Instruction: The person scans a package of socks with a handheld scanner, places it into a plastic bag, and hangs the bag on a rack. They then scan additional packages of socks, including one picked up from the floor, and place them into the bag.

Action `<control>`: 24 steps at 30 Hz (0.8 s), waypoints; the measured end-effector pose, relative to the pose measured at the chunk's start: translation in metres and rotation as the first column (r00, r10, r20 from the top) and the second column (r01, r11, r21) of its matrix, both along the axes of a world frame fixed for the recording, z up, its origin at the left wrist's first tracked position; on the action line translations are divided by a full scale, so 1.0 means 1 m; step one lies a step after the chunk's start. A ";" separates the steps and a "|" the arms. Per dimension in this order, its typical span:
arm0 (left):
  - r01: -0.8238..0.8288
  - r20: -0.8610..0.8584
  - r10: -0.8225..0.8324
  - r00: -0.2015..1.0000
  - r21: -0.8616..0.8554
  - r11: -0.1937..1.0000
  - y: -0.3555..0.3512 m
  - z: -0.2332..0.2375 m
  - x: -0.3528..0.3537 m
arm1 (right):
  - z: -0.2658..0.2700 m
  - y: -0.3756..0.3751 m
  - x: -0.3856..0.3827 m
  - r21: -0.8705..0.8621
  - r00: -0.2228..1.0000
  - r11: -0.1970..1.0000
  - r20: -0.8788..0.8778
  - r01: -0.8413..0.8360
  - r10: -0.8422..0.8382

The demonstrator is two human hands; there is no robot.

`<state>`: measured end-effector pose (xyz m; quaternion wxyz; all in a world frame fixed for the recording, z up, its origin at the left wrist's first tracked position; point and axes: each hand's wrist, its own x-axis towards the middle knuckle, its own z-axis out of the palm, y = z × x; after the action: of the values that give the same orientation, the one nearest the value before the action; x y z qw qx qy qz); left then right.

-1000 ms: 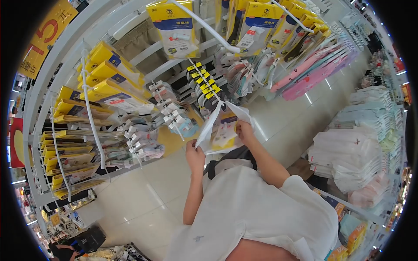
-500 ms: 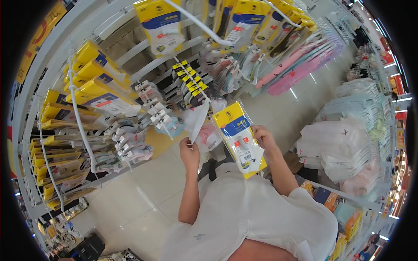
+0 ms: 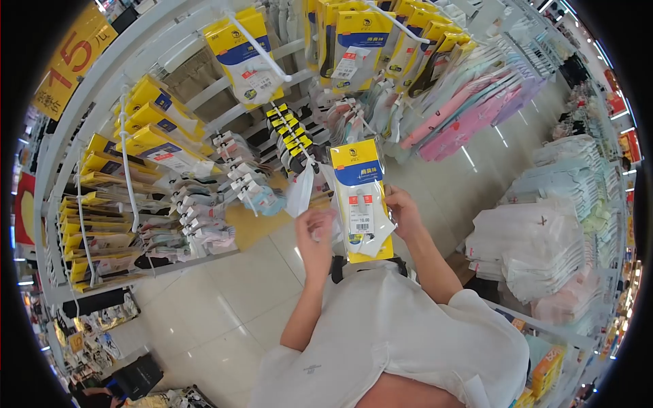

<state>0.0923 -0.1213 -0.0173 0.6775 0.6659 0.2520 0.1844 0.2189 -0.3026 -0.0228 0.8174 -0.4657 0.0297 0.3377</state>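
Note:
A clear packet of white socks (image 3: pixel 371 228) with a yellow and blue card hangs upright in front of my chest. My right hand (image 3: pixel 403 212) grips its right edge. Red and white price stickers show on the packet's front. Close to the packet's left edge is my left hand (image 3: pixel 316 234), slightly blurred, its fingers loosely curled and apart with nothing visible in them. Just above that hand, a white sock (image 3: pixel 300 195) dangles at the end of a rack hook, apart from the fingers.
Racks hold yellow sock packets (image 3: pixel 160 146) and small socks on hangers (image 3: pixel 204 217) at left. More yellow packets (image 3: pixel 357 47) hang ahead. Pink garments (image 3: pixel 462 126) and stacked white garments (image 3: pixel 527 234) hang at right. A tiled floor (image 3: pixel 224 306) lies below.
My left hand has let go of the hanging white sock and moved right, toward the packet. The packet has turned more upright and shifted slightly left with my right hand. The view has shifted slightly.

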 end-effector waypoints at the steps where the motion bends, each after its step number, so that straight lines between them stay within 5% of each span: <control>1: 0.067 0.014 -0.066 0.998 -0.142 0.988 -0.012 0.005 0.004 | 0.001 -0.001 0.000 -0.020 1.000 1.000 0.004 0.001 -0.001; 5: 0.132 -0.065 -0.163 0.984 -0.338 0.932 -0.043 0.014 0.021 | 0.029 -0.003 -0.007 -0.209 0.960 0.976 0.255 -0.060 0.114; 8: 0.127 0.063 -0.112 0.992 -0.610 0.782 -0.051 0.016 0.029 | 0.057 -0.002 -0.022 -0.260 0.787 0.963 0.580 -0.068 0.212; 11: 0.505 0.523 -0.011 0.852 -0.817 0.277 -0.054 -0.012 0.025 | 0.083 0.001 -0.044 -0.465 0.446 0.884 0.781 -0.053 0.438; 14: 0.412 0.488 0.101 0.867 -0.815 0.407 -0.071 0.016 0.029 | 0.084 -0.001 -0.052 -0.487 0.074 0.857 0.873 0.169 0.481; 21: 0.489 0.516 0.134 0.846 -0.851 0.189 -0.080 -0.011 0.037 | 0.083 -0.028 -0.036 -0.449 0.051 0.886 0.894 0.116 0.446; 24: 0.473 0.533 0.065 0.844 -0.795 0.381 -0.090 0.000 0.042 | 0.085 -0.034 -0.030 -0.419 0.062 0.902 0.908 0.107 0.414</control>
<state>0.1348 -0.2116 -0.0171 0.9840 0.1479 0.0459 0.0883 0.1888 -0.3365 0.0620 0.4677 -0.7164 -0.5177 0.0060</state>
